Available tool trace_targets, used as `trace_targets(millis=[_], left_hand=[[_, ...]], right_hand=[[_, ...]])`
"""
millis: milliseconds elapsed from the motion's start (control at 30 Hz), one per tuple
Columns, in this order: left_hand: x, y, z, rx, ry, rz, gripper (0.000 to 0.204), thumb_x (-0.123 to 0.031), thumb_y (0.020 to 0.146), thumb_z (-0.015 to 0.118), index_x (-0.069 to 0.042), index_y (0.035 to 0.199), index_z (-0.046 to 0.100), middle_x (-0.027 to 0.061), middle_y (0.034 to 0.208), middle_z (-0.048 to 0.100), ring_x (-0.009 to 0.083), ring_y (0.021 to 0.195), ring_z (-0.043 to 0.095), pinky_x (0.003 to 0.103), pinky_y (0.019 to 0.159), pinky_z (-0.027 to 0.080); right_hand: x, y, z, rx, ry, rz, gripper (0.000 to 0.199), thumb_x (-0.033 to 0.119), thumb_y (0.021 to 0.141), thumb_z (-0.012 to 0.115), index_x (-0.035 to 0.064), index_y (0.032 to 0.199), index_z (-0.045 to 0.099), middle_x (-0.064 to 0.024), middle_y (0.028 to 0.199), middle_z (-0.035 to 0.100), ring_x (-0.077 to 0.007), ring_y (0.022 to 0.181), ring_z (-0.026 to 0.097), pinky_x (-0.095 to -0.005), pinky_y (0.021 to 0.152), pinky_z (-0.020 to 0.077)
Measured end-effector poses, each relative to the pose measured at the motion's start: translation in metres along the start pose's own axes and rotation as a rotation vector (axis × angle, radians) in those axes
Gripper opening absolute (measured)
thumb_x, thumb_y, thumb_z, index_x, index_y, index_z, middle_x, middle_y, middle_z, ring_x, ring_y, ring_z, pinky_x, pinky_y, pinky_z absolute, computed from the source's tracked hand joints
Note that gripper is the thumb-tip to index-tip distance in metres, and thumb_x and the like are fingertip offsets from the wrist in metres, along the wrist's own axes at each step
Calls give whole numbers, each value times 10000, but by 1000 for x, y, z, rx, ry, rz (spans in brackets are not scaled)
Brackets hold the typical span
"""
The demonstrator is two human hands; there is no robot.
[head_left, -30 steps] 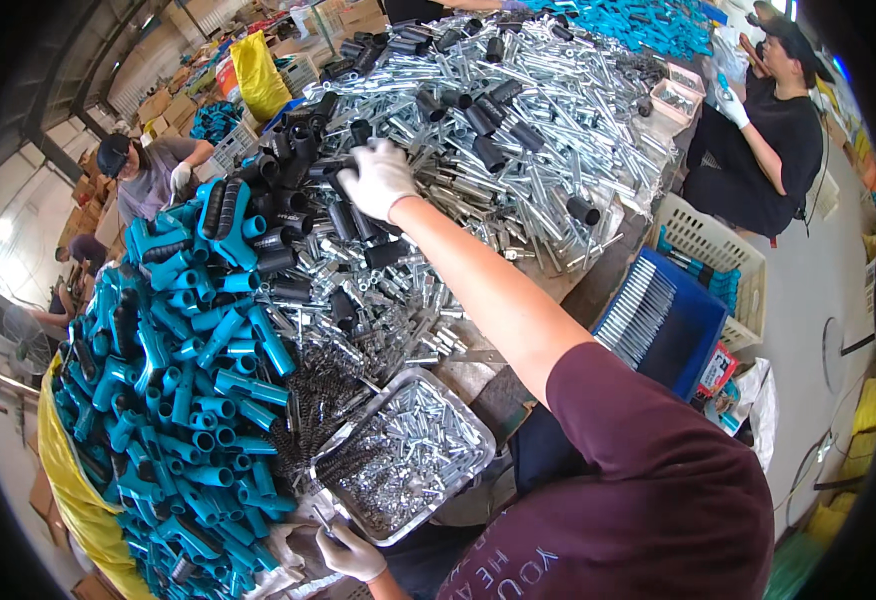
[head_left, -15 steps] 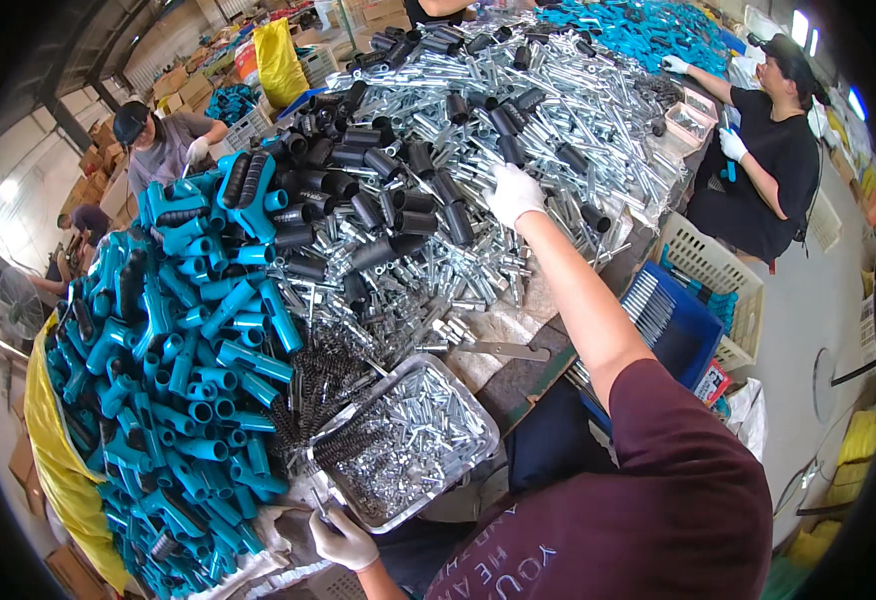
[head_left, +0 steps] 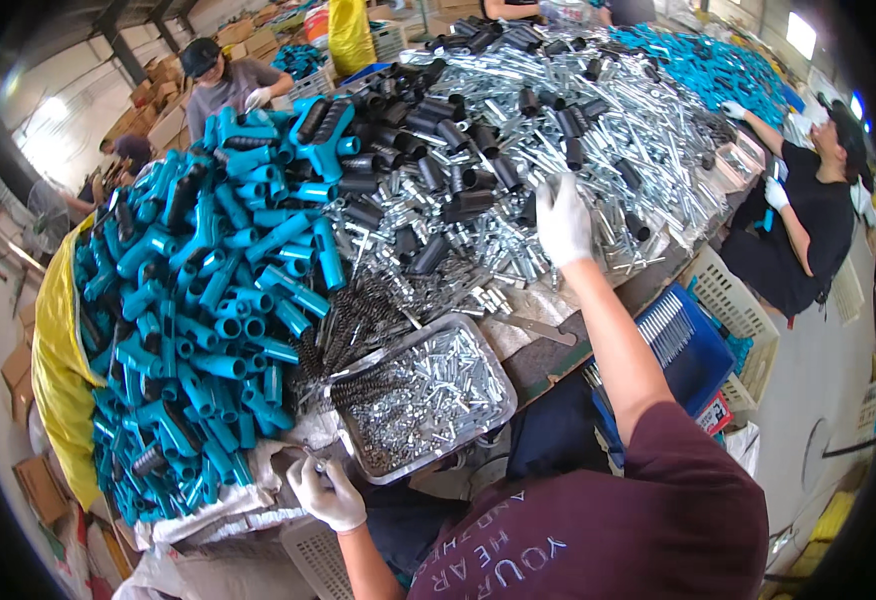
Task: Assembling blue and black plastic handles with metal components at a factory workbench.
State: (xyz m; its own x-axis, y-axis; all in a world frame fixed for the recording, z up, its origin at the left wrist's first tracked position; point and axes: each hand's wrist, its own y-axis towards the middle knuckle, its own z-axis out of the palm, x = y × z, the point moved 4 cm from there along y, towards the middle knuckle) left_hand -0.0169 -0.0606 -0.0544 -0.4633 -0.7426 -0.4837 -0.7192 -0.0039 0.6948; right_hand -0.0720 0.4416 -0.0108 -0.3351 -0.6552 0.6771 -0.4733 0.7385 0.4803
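Warehouse light falls on our crowded tabletop [head_left: 548,360] — teal plastic fittings [head_left: 208,330] heaped left, black sleeves [head_left: 428,150] and silver metal tubes [head_left: 638,140] beyond. Our right hand [head_left: 564,220] rests, grip loosely curled, on the tubes; whether it holds one we cannot tell. Our left hand [head_left: 326,492] pinches a small metal part [head_left: 316,462] beside the steel tray [head_left: 428,395] — co-workers sort around the edges.

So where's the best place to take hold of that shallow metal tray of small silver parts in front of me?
Probably by the near rim of the metal tray, between the left hand and the right arm. That lower edge shows bare, while black springs overhang the far left corner. It looks shallow and full, so a level two-handed lift seems safest.
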Motion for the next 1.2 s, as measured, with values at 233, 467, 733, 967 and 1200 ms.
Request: trace_targets(millis=[233, 467, 733, 967, 1200], left_hand=[[-53, 49, -5, 145, -136, -94, 164, -32, 812, 635, 22, 966, 628, 166, 855, 561, 327, 784, 548, 390, 709, 431], [-68, 35, 4, 179, -679, -492, 230, -207, 989, 526, 8, 1001, 608, 32, 853, 583, 118, 751, 521, 267, 671, 425], [-119, 43, 37, 594, -736, -352, 152, -77, 939, 537, 1, 1024, 636, 83, 922, 621, 163, 792, 566, 284, 727, 457], [-146, 38, 39, 679, -441, 124, 372, -130, 904, 542, 0, 1247, 603, 226, 1132, 577, 349, 998, 596, 392, 882, 474], [-128, 56, 15, 621, -557, -139, 114, -26, 730, 699, -18, 840, 666, 131, 896, 673, 284, 872, 643, 359, 807, 494]], right_hand=[[-3, -66, 12, 286, 43, 26, 323, 262, 933, 575, 69, 1190, 548, -233, 1071, 653, -413, 1015, 617, -453, 879, 479], [-5, -111, -5, 486, 580, 16, 293, 159, 935, 594, -15, 1171, 579, -132, 1036, 660, -194, 931, 628, -303, 842, 492], [99, -205, -56, 1133, 799, -179, 245, 86, 903, 603, 1, 1133, 599, -109, 965, 642, -173, 889, 622, -317, 801, 492], [97, -246, -40, 1473, 1207, 672, 275, 325, 1019, 485, 82, 1032, 612, 20, 739, 543, -34, 557, 408, -212, 479, 307], [90, -238, -47, 1452, 1122, 440, 252, 257, 1003, 504, 57, 1124, 600, 9, 734, 592, -47, 578, 483, -200, 512, 360]])
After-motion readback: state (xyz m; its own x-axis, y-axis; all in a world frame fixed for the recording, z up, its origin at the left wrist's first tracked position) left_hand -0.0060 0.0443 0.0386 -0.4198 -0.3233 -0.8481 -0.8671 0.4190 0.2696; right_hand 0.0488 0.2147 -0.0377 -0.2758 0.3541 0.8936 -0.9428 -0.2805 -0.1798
